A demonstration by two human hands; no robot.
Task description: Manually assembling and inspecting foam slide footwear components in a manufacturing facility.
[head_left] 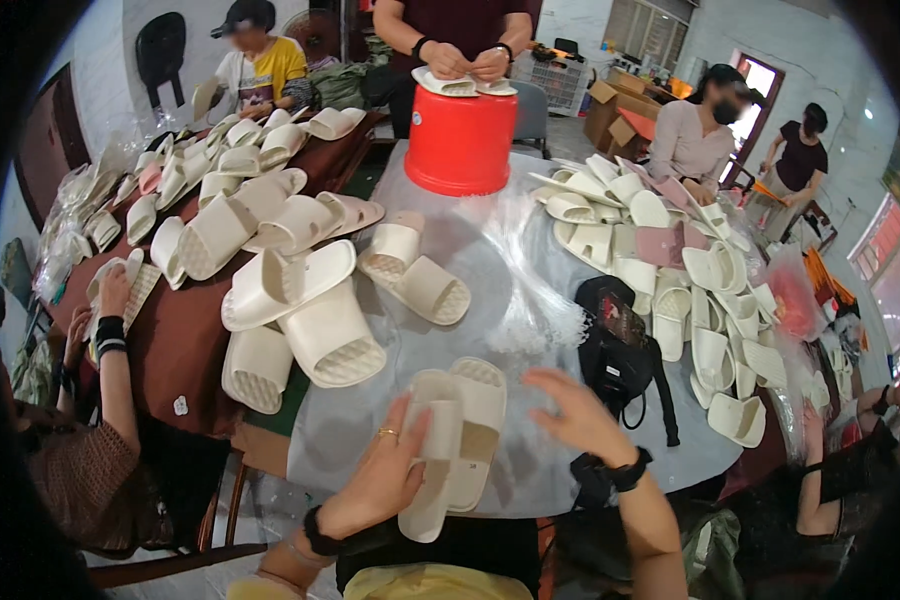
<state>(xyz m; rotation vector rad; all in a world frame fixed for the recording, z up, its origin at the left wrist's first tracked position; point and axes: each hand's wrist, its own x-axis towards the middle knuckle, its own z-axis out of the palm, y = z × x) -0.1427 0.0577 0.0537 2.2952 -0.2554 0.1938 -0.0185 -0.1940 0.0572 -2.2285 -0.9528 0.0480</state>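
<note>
At the near table edge lie two cream slide slippers side by side, soles down. My left hand (375,485), with a ring on one finger and a black band at the wrist, grips the left slipper (436,430) by its strap. The right slipper (478,440) rests against it, partly hidden. Off to the right, my right hand (575,418) hovers with its fingers spread, holding nothing. Just beyond the pair, a loose bundle of thin clear plastic strands (530,285) crosses the grey cover. To the left, another cream pair (415,265) lies apart from a stack of slippers (295,290).
A red bucket (460,140) stands upside down at the far side; a person handles slippers on it. A black bag (620,345) lies right of my right hand. Slipper heaps (670,260) cover the right side. Other people work around the table, including one at left (110,370).
</note>
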